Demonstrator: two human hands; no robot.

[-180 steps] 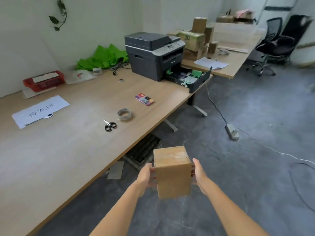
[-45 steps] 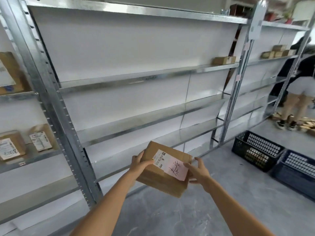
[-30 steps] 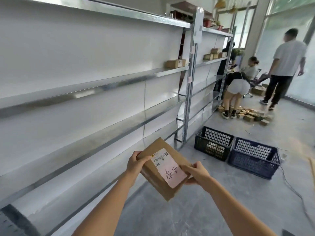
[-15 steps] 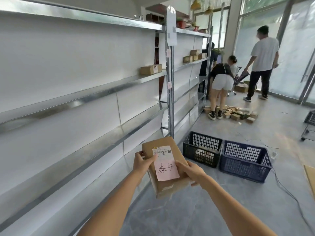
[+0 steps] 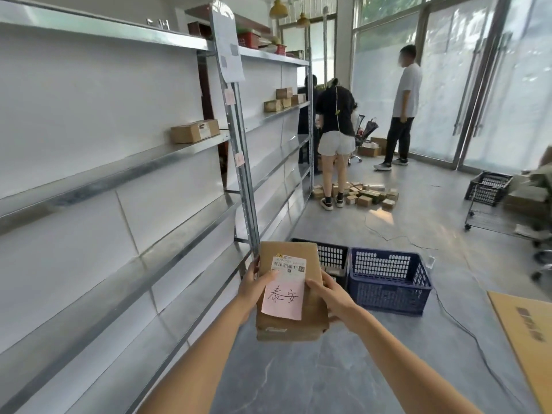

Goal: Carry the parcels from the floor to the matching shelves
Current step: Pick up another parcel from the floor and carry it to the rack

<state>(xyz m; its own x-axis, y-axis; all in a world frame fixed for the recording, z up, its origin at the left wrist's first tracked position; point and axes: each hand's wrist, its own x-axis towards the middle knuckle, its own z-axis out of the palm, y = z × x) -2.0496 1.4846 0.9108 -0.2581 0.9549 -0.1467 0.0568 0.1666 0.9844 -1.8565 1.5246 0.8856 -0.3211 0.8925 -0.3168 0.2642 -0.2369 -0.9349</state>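
Compared with half a second ago, the parcel (image 5: 291,291) now stands straighter in the grip, its pink note squared to the viewer, and the two crates on the floor sit closer.

Head camera, looking forward and down: both bare forearms reach out from the bottom edge. The left hand (image 5: 255,286) wraps the parcel's left edge, thumb pressed on the top face near the barcode label (image 5: 289,265). The right hand (image 5: 330,295) clasps the right edge, fingers curled beneath. So both hands are closed on the brown cardboard parcel, held in the air in front of the body, beside the shelving (image 5: 125,180) on the left. The pink note (image 5: 283,298) carries two handwritten characters.

The metal shelves run away along the left wall. One small box (image 5: 194,131) rests on a shelf at about head height, and a few more boxes (image 5: 283,100) sit on the next bay. Beyond the parcel, a black crate (image 5: 331,256) and a blue crate (image 5: 388,282) stand side by side on the grey floor (image 5: 328,369). Farther off, a heap of small parcels (image 5: 363,195) lies on the floor, with two people (image 5: 336,127) standing near it. A flat sheet of cardboard (image 5: 525,339) lies at the right edge.
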